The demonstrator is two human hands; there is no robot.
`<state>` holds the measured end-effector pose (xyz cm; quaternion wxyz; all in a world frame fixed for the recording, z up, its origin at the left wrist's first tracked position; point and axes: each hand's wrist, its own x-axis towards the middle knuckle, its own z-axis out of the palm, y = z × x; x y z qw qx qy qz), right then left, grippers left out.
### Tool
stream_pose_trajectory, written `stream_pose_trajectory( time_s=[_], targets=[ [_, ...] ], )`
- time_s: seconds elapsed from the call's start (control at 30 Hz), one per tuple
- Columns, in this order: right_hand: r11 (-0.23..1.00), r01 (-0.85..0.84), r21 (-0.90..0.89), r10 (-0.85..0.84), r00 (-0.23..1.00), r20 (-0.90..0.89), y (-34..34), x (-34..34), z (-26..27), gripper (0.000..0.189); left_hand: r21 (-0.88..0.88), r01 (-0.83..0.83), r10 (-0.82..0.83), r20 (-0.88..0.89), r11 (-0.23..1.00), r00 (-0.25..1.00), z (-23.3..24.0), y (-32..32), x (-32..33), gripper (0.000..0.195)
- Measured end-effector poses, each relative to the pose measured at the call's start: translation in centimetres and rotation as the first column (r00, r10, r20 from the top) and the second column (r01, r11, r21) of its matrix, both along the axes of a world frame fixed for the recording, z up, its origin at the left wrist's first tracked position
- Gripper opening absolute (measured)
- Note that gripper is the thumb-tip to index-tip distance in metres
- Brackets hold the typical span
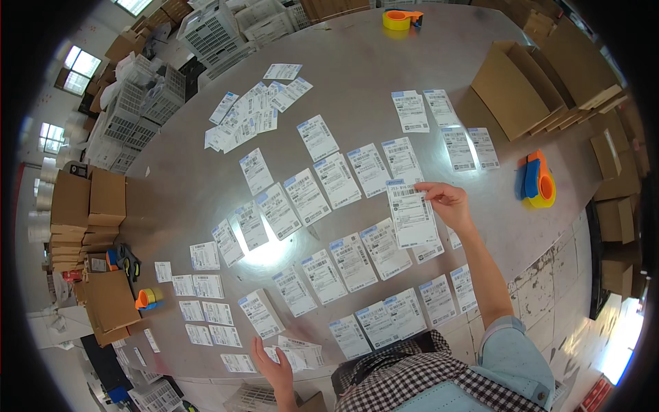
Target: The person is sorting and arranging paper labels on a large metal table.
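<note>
Pinched by its upper right corner, a printed shipping label point(413, 216) is in my right hand point(447, 202), held over the rows of labels on the grey table point(329, 226). It overlaps a label in the row beneath. My left hand point(274, 363) has its fingers apart at the table's near edge, just below a thick stack of labels point(261, 313). A loose pile of labels point(304, 354) lies beside it, partly behind the fingers. Several more labels, such as one with a blue corner point(337, 180), lie in slanting rows. A heaped group of labels point(247, 116) lies farther off.
Yellow tape in an orange and blue dispenser point(536, 180) lies at the right, another dispenser point(401, 20) at the far edge, a third point(148, 298) at the left. Cardboard boxes point(515, 87) stand at the right, more boxes point(108, 304) at the left. Plastic crates point(211, 31) are beyond the table.
</note>
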<state>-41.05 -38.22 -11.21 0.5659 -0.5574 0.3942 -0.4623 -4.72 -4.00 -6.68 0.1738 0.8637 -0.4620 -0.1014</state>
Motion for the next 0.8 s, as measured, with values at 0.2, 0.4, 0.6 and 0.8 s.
stream_pose_trajectory(
  time_s=[0.2, 0.4, 0.6, 0.8],
  targets=[
    [0.998, -0.014, -0.055, 0.008, 0.995, -0.104, -0.1, -0.3, 0.6, 0.017, 0.015, 0.013, -0.013, 0.014, 1.0, 1.0, 0.0, -0.4, -0.7, 0.049],
    [0.999, -0.022, -0.027, 0.019, 0.995, -0.097, -0.9, -1.1, 0.0, 0.017, 0.025, 0.016, -0.017, 0.014, 1.0, 1.0, 0.1, -1.2, -1.7, 0.05],
    [0.996, 0.025, 0.087, -0.012, 0.989, -0.147, -2.7, -1.5, -0.2, 0.007, 0.038, 0.017, -0.018, 0.02, 0.999, 1.0, 0.4, -1.9, -2.4, 0.051],
    [0.867, 0.204, 0.455, -0.083, 0.958, -0.273, -7.0, -2.1, -3.4, 0.015, 0.032, -0.014, 0.014, -0.001, 0.999, 1.0, 0.4, -1.6, -2.8, 0.051]
  ],
)
